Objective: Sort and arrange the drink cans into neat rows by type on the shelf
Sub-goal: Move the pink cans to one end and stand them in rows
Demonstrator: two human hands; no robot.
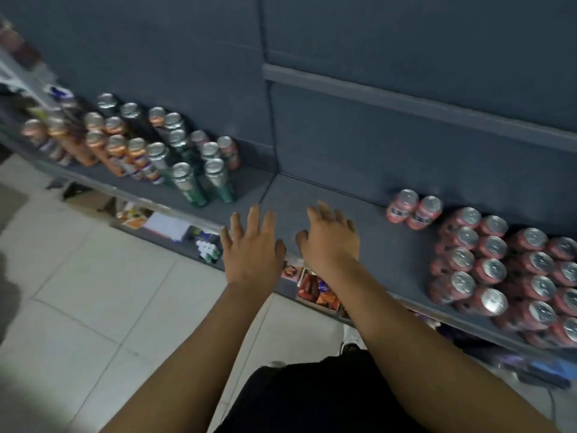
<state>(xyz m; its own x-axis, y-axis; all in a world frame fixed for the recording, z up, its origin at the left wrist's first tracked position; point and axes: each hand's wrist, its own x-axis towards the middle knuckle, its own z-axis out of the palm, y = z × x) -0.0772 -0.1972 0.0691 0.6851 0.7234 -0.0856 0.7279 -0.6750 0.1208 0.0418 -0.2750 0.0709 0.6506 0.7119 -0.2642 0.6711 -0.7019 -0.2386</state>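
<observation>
My left hand (251, 245) and my right hand (331, 239) hover side by side over the bare middle of the grey shelf (312, 195), fingers spread, holding nothing. To the left stand tall green cans (189, 184) and, farther left, orange cans (117, 154) in rough rows, with one pink can (229, 151) at their right end. On the right, two pink-red cans (415, 210) stand apart near the back wall, beside a dense block of several red cans (499, 270).
The dark back wall (343, 89) rises behind the cans. A lower shelf (175, 229) with packaged snacks juts out under the front edge. Pale floor tiles (93, 292) lie at the left, and my dark clothing fills the bottom.
</observation>
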